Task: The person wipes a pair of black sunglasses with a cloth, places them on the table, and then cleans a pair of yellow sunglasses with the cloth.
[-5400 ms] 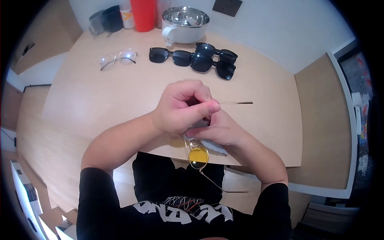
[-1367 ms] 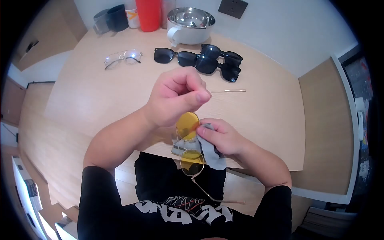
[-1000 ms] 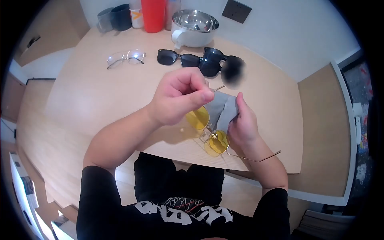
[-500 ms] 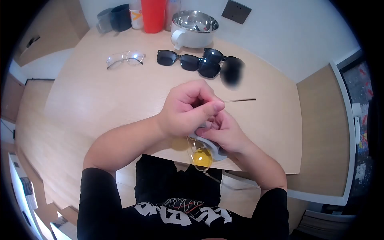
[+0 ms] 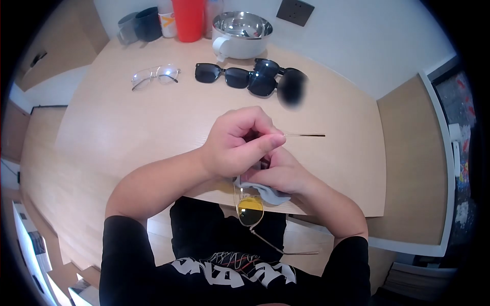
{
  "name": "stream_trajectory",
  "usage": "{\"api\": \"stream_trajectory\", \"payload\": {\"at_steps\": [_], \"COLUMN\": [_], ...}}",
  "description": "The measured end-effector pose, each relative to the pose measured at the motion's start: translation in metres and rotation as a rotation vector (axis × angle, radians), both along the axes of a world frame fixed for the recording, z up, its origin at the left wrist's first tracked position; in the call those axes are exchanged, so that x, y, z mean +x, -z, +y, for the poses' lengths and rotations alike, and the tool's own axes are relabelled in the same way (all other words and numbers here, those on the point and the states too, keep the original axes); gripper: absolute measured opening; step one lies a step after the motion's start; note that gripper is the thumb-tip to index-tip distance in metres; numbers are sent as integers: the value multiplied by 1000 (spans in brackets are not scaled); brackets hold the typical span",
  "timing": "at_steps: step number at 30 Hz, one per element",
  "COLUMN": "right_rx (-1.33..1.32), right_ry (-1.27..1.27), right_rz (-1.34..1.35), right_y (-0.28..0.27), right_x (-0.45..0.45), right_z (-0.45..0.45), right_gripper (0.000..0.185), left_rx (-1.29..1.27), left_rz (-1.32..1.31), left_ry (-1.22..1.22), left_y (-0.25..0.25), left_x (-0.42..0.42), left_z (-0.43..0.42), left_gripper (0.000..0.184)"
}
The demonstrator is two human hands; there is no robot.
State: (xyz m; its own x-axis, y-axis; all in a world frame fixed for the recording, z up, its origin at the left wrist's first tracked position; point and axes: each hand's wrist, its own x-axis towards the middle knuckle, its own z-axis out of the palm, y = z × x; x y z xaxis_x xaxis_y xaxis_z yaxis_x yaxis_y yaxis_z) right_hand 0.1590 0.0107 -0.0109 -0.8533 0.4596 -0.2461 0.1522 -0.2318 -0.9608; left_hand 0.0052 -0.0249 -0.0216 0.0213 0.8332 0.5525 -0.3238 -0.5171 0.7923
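Observation:
My left hand (image 5: pixel 240 140) is closed, with thumb and forefinger pinching the thin metal temple of a pair of yellow-tinted glasses (image 5: pixel 250 211). The temple's tip sticks out to the right of the pinch. Below and partly behind it, my right hand (image 5: pixel 283 174) is closed around a grey cloth (image 5: pixel 270 195), which lies against the glasses. One yellow lens and the other temple hang below the cloth, past the table's near edge. My hands and the cloth hide the other lens, and the right fingertips are mostly covered.
Clear-lens glasses (image 5: pixel 155 76) lie at the back left of the table (image 5: pixel 127 122). Beside them are black sunglasses (image 5: pixel 237 77) and a second dark pair (image 5: pixel 269 67), partly blurred. A steel-lined white bowl (image 5: pixel 242 45), a red cup (image 5: pixel 188 20) and dark mugs (image 5: pixel 148 24) stand along the wall.
The glasses have tilted, so the exposed lens sits lower and further left and its temple hangs lower. My right hand and the cloth have shifted slightly down. The left hand keeps its pinch.

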Motion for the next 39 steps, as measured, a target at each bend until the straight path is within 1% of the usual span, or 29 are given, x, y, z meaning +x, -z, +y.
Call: {"api": "stream_trajectory", "payload": {"at_steps": [3, 6, 9, 12, 15, 18, 21, 24, 27, 30, 33, 36, 39], "right_rx": [22, 87, 81, 64, 158, 102, 99, 79, 72, 72, 129, 31, -37], "right_ry": [-52, 29, 56, 108, 9, -53, -5, 64, 94, 17, -83, -25, 77], "right_rz": [1, 9, -82, -87, -112, -137, -156, -101, -117, -99, -181, -85, -84], "right_y": [2, 10, 22, 17, 5, -13, -15, 2, 10, 9, -3, 9, 15], "right_x": [0, -3, -3, -5, -3, -3, -4, -6, -6, -2, 1, 4, 4], "right_z": [2, -2, -1, -4, -5, -6, -10, -9, -9, -5, -1, 3, 2], "right_gripper": [40, 39, 38, 38, 40, 43, 40, 36, 34, 34, 35, 33, 29], "left_rx": [61, 61, -8, -6, -45, -19, -42, -55, -7, -27, -26, -23, 30], "left_rz": [64, 125, 133, 138, 129, 74, 75, 71, 118, 141, 177, 116, 105], "left_ry": [1, -40, 20, 49, 92, 54, 73, 92, 76, 87, 43, 18, -25], "left_y": [-3, -4, -4, -7, -7, -2, -4, -8, -5, -6, -6, -4, -4], "left_x": [1, -1, -5, -6, -7, -1, -1, -2, -4, -8, -12, -10, -13], "left_z": [0, 0, -1, -1, -2, 0, -2, -3, 0, -1, 1, 3, 3], "left_gripper": [10, 10, 5, 4, 4, 8, 8, 8, 8, 4, 4, 7, 6]}}
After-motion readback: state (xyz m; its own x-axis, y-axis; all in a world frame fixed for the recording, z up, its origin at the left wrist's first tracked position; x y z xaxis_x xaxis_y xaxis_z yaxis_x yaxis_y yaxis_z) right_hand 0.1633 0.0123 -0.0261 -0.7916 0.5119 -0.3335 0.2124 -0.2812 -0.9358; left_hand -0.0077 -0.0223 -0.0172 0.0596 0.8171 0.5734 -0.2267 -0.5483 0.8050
